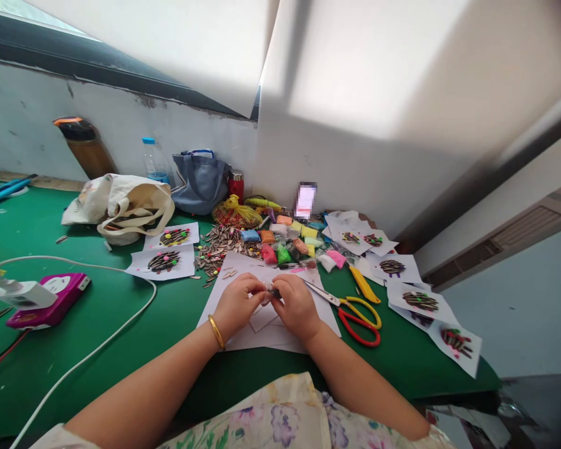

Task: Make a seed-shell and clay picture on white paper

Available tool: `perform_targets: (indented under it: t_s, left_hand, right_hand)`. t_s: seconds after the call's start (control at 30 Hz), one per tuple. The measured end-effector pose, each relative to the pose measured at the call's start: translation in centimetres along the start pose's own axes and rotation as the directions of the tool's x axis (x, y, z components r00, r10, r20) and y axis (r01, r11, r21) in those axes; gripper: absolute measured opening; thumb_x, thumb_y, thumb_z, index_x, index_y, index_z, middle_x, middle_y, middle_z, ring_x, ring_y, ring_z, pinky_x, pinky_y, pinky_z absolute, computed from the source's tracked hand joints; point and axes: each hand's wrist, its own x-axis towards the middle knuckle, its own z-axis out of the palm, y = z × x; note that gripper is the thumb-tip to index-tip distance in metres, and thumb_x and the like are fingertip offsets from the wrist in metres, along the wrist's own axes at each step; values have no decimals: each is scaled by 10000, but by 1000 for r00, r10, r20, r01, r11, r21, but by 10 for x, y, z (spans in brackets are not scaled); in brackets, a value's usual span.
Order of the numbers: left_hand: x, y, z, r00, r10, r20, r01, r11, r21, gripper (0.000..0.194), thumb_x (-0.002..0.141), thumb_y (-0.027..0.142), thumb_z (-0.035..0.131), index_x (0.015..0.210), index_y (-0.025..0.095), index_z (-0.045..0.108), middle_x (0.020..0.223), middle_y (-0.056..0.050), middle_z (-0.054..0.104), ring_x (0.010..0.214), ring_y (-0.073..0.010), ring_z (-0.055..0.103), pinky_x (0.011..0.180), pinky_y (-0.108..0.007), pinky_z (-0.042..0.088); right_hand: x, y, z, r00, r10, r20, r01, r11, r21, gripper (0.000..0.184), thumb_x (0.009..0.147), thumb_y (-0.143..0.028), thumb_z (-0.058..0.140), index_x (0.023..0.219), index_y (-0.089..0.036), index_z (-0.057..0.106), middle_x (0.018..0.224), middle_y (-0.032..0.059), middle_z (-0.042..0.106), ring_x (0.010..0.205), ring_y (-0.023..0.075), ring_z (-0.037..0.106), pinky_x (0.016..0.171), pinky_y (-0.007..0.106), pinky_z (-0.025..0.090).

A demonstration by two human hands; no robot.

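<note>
My left hand [244, 305] and my right hand [295, 307] meet over white paper sheets [215, 312], fingers pinched together. Between the fingertips is a small dark lump [274, 293], with what looks like clear plastic around it; its kind is hard to make out. A few sunflower seeds [229, 273] lie on the paper by my left hand. To the right of my right hand are scissors [355, 315] with red and yellow handles, blades partly on the paper. A yellow-handled cutter [365, 287] lies just beyond them.
Behind the paper are a heap of sunflower seeds [219, 243] and several bright packets of clay [283, 252]. Seed-decorated cards lie at left [169, 262] and right [423, 300]. A phone [305, 201] leans on the wall. A white cable [116, 333] crosses the green table [121, 293] from a pink power strip [51, 302].
</note>
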Motion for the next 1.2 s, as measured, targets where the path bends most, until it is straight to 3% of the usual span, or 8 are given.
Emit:
perform_targets:
  t_s: [0.2, 0.57, 0.77, 1.03, 1.2]
  left_hand:
    - [0, -2, 2, 997, 33, 67, -38, 997, 70, 121, 834, 256, 641, 757, 202, 717, 827, -23, 601, 793, -162, 576, 761, -297, 457]
    - [-3, 9, -1, 992, 126, -17, -125, 991, 52, 109, 842, 212, 617, 796, 192, 714, 820, -33, 597, 777, -158, 563, 744, -295, 462]
    - [-2, 3, 0, 992, 126, 1, -125, 989, 74, 116, 842, 241, 622, 887, 196, 718, 871, -43, 611, 803, -167, 572, 758, -304, 475]
    - [-2, 3, -2, 962, 270, 37, -272, 948, 165, 138, 874, 223, 573, 838, 202, 704, 830, -48, 630, 780, -173, 569, 755, -313, 445]
    - [-1, 8, -4, 982, 187, -12, -185, 976, 118, 142, 879, 241, 556, 791, 183, 651, 828, -46, 601, 802, -176, 554, 757, -311, 448]
  right_hand:
    - [-3, -1, 1, 1000, -10, 17, 10, 1000, -27, 54, 884, -171, 536, 932, -194, 546, 933, 83, 620, 861, 233, 512, 769, 357, 447]
    - [1, -1, -3, 997, 25, 75, -23, 1000, -19, 43, 900, -177, 528, 887, -198, 563, 906, 68, 604, 862, 219, 500, 765, 329, 422]
    - [-1, 1, -2, 997, 25, 73, -25, 1000, -8, 31, 886, -177, 537, 891, -196, 562, 877, 64, 599, 840, 219, 501, 753, 325, 420]
    - [-1, 2, -1, 993, 46, 110, -46, 999, -4, 60, 853, -147, 528, 862, -200, 552, 859, 57, 595, 828, 216, 505, 745, 320, 411]
    - [-1, 7, -2, 989, 124, 78, -128, 990, 60, 40, 841, -164, 550, 851, -202, 547, 822, 35, 589, 789, 194, 515, 724, 303, 406]
